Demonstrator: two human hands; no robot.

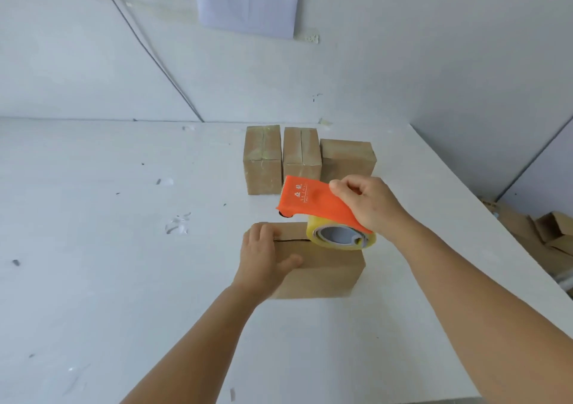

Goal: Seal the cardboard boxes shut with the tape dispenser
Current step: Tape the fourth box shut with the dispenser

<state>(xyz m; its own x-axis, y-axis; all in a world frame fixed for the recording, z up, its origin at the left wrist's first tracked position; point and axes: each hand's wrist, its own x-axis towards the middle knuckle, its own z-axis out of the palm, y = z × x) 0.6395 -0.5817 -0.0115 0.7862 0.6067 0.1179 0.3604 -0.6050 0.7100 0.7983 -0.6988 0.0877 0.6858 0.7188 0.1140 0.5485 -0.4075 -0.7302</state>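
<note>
**Box pinned, dispenser over the seam, no tape on it yet**

Left hand (269, 259) lies flat on the box (322, 267), fingers straight across the top at its left end, thumb down the near face. Likely there to keep the flaps down and stop the box sliding when tape gets pulled. Nothing is gripped, it just presses.

Right hand (370, 206) is curled around the orange dispenser (313, 203), holding it by the back of its shroud. The clear tape roll (339, 236) sits over the right end of the box top; can't tell if it's touching the cardboard. The toothed edge points away to the left, lifted off the box. Angle suggests a start at the right end, then a drag along the seam toward the left hand.

The seam (291, 240) shows as an open dark slit with no tape visible over it, so I'd call this box unsealed.

Three more boxes (302, 155) stand at the back of the table (93, 248), close side by side. The left two show glossy strips, probably already taped. Third: can't tell.

Writing: white characters and a small line of text on the shroud, too small to read. No labels on the boxes.
</note>
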